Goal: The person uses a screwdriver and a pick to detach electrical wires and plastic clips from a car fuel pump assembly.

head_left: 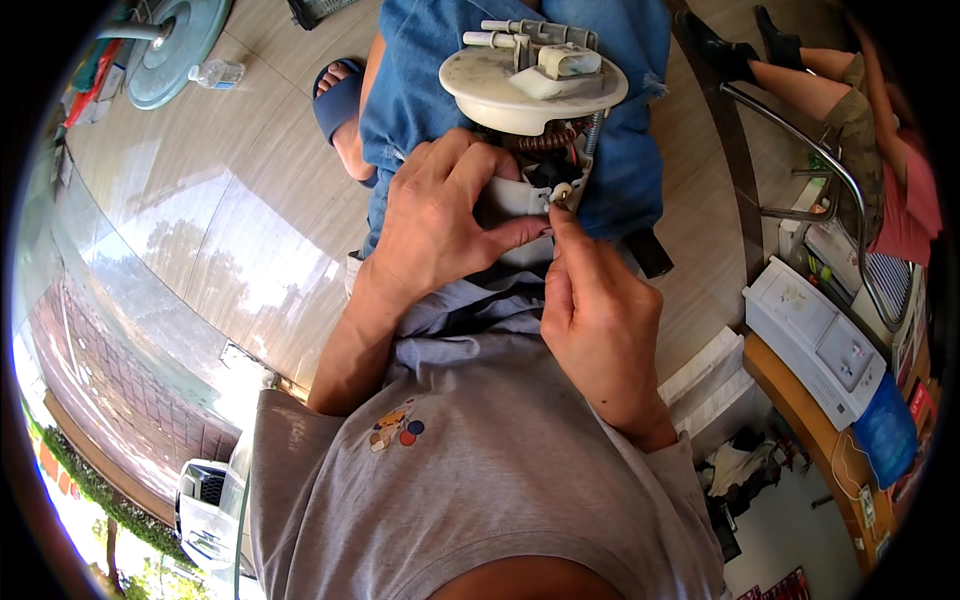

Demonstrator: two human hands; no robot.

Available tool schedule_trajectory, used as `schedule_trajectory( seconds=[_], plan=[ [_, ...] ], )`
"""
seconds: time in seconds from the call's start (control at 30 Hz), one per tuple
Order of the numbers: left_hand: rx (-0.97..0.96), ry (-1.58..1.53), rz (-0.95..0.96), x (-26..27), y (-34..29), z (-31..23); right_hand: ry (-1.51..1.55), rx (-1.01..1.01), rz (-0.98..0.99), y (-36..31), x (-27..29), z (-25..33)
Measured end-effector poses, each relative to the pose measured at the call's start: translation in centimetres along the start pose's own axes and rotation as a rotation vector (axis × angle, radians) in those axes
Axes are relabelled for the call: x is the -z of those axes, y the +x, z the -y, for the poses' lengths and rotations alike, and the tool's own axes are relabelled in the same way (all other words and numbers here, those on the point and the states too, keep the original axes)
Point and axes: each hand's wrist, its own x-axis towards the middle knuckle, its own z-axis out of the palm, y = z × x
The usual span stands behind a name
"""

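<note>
The pump module (532,120) is gripped by the left hand (440,215), steadying it on the lap. At three o'clock of that hand, a small white clip (560,192) is pinched by the right hand (592,310), fingertips narrow.

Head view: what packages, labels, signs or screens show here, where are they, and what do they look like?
White boxes: right of the right hand, stacked, flat, oblong.
Blue packet: on the wooden counter at far right, soft, glossy.
Water bottle: on the floor, upper left, clear, lying down.
No screens or signs are clear enough to tell.
</note>
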Motion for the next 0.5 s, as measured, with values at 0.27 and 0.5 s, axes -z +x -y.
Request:
schedule_trajectory(
  seconds=[0.27, 0.5],
  plan=[
    [0.003, -0.052, 0.015, 0.2, 0.4, 0.1, 0.013, -0.116, 0.106, 0.3, 1.1, 0.8],
    [0.035, -0.159, 0.003, 0.0, 0.4, 0.2, 0.005, -0.106, 0.16, 0.8, 1.4, 0.4]
  ],
)
